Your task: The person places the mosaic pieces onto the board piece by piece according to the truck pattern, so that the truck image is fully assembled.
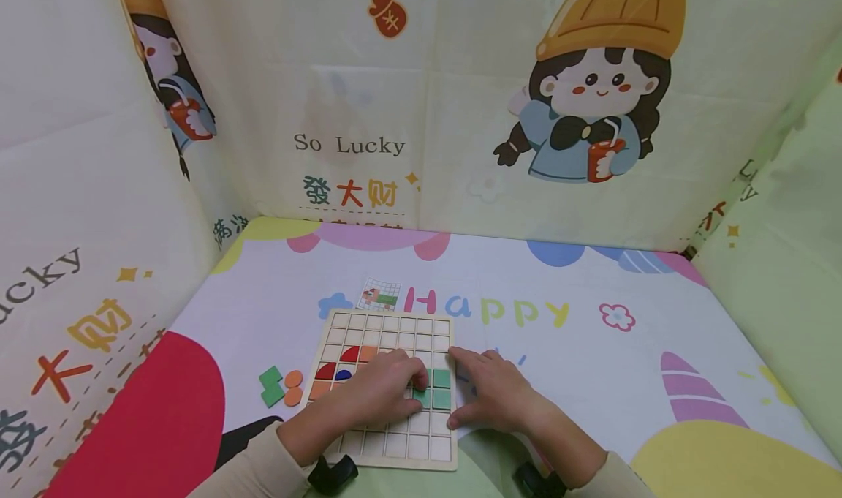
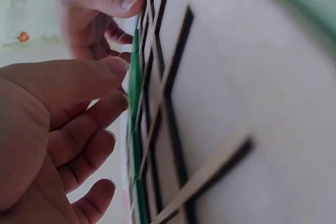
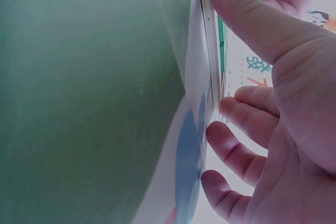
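Observation:
A wooden grid board [image 1: 395, 447] lies on the table before me, with square cells. My left hand [image 1: 378, 388] reaches over it, thumb and index fingertip at a green square tile [image 1: 422, 397] that sits slightly raised in the left wrist view [image 2: 135, 72]. More green tiles [image 1: 441, 398] fill cells right beside it. My right hand [image 1: 500, 392] rests at the board's right edge, thumb and index finger spread apart along it, the other fingers loosely bent. Red quarter-round tiles [image 1: 350, 354], an orange square tile [image 1: 368, 354] and a blue half-round piece [image 1: 343, 374] lie in cells left of my left hand, which hides part of the board.
Loose green tiles [image 1: 271, 386] and orange round pieces [image 1: 293, 387] lie on the table left of the board. A small card with a gridded colour picture [image 1: 379, 294] lies behind the board. Printed cloth walls [image 1: 460, 118] surround the table on the left, back and right.

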A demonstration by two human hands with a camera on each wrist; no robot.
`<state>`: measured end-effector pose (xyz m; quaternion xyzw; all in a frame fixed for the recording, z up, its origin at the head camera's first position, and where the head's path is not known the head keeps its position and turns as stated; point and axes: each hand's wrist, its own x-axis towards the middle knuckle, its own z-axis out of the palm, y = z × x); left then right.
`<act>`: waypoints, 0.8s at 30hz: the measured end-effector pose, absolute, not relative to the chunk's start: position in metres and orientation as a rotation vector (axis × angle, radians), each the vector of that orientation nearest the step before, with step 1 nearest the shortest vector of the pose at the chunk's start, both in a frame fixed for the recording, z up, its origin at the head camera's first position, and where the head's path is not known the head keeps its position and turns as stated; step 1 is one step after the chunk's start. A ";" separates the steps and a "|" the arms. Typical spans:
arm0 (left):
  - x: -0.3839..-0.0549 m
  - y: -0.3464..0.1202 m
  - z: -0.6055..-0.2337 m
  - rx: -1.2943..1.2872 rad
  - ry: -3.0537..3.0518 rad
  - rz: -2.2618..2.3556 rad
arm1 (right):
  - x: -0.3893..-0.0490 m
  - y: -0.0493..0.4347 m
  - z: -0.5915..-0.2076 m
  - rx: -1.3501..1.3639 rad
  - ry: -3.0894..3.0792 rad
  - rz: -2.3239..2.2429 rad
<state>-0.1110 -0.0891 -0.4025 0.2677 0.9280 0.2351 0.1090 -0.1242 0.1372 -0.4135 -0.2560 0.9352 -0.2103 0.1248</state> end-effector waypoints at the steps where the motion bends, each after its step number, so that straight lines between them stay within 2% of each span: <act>1: -0.111 -0.090 -0.401 0.768 2.717 0.714 | -0.124 0.137 -0.414 -0.745 2.725 -0.613; 15: -0.118 -0.131 -0.383 0.732 2.687 0.964 | -0.125 0.138 -0.414 -0.766 2.726 -0.615; 24: -0.115 -0.163 -0.376 0.502 2.746 0.986 | -0.125 0.139 -0.416 -0.783 2.729 -0.626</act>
